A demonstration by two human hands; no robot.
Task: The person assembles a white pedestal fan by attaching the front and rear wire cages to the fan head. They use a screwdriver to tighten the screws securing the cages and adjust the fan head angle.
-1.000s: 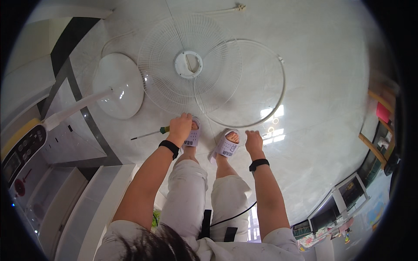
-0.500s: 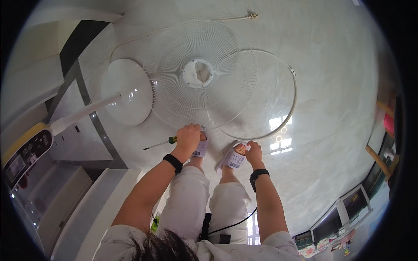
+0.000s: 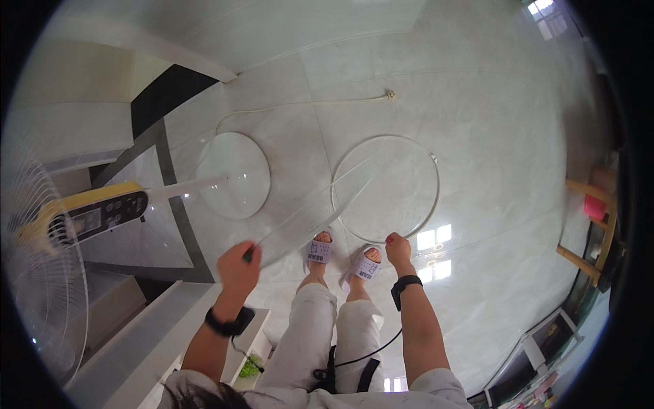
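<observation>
My left hand [image 3: 240, 269] is closed round the dark green handle [image 3: 248, 253] of a screwdriver, whose shaft I cannot make out. A thin, see-through blurred shape [image 3: 340, 210] runs from this hand toward the middle; it looks like the white wire fan grille turned nearly edge-on. My right hand [image 3: 398, 249] is held in a closed pinch above the near edge of a thin white ring [image 3: 438, 187] on the floor. What its fingers hold, if anything, is too small to see.
To the left leans a standing fan with a yellow-edged control panel [image 3: 102, 215], round white base [image 3: 235, 198] and another wire grille [image 3: 48, 286]. Its cord ends in a plug [image 3: 390, 95] on the tiles. Stair-like ledges [image 3: 157, 334] lie near left; a wooden frame [image 3: 579, 264] stands right.
My left hand has moved left, and the grille that faced me has swung nearly edge-on. The screwdriver has turned with that hand. My view has shifted, bringing in more of the fan.
</observation>
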